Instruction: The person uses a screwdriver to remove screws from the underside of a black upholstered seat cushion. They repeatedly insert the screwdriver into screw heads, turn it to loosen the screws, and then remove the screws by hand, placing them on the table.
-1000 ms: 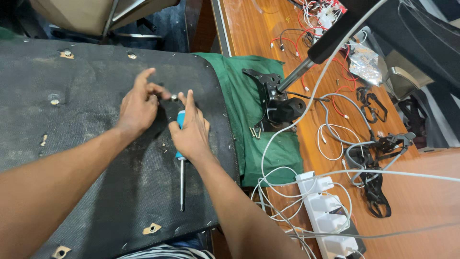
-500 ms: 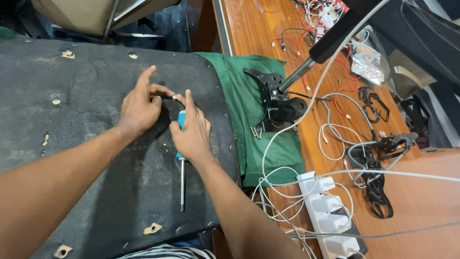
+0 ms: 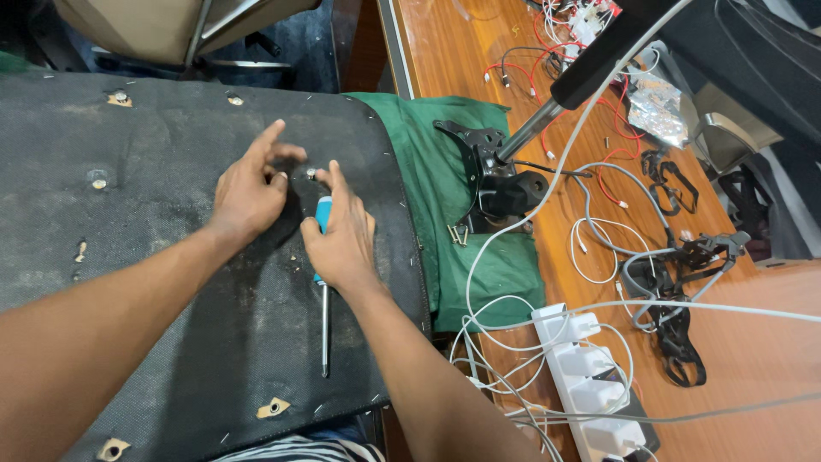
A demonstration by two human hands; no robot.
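An upturned chair seat with a black fabric underside [image 3: 154, 171] lies in front of me. My left hand [image 3: 248, 188] and my right hand [image 3: 342, 235] meet over a small screw [image 3: 310, 173] in the fabric, fingertips pinching at it. My right hand also grips the blue handle of a screwdriver [image 3: 324, 316] against the palm; its metal shaft points back toward me over the fabric.
A green cloth [image 3: 445, 171] to the right carries a black metal bracket [image 3: 492, 171] on a pole and loose screws [image 3: 457, 233]. The wooden table [image 3: 770, 342] holds a white power strip [image 3: 590, 376], tangled cables and black straps [image 3: 676, 325]. Torn screw holes [image 3: 274, 408] dot the fabric.
Both hands stay at the same spot on the seat. The fingers have shifted slightly around the screw; the screwdriver has not moved.
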